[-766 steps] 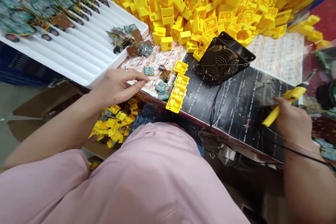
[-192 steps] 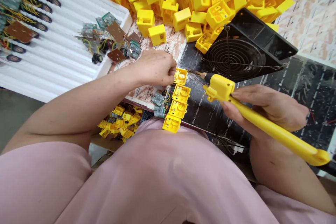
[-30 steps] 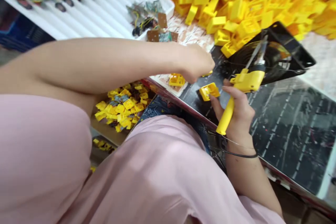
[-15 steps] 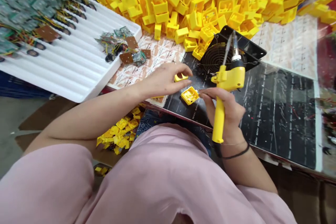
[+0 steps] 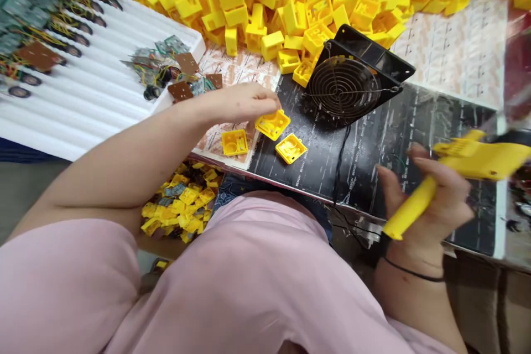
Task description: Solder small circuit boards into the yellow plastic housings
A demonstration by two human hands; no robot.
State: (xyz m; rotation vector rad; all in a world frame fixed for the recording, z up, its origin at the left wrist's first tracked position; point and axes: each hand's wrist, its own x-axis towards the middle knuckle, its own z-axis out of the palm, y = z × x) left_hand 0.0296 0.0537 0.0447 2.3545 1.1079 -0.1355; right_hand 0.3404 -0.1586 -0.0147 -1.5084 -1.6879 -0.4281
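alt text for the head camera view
A person's right hand grips a yellow soldering iron above a black bench mat, while the left hand hovers at a yellow plastic box. Behind: a heap of yellow boxes and a black fan.

- Smooth yellow plastic housings (image 5: pixel 272 124) just past the left fingertips (image 5: pixel 270 100)
- Smooth, slightly glossy yellow plastic soldering iron handle (image 5: pixel 409 211) within the right fingers (image 5: pixel 448 199)
- Glossy black sheet (image 5: pixel 418 121) beneath the right fingers
- Thin metal wire fan grille (image 5: pixel 344 88) beyond the left fingertips
- Matt white ribbed foam tray (image 5: pixel 103 116) left of the left fingertips
- Matt printed paper (image 5: pixel 236 66) beyond the left fingertips
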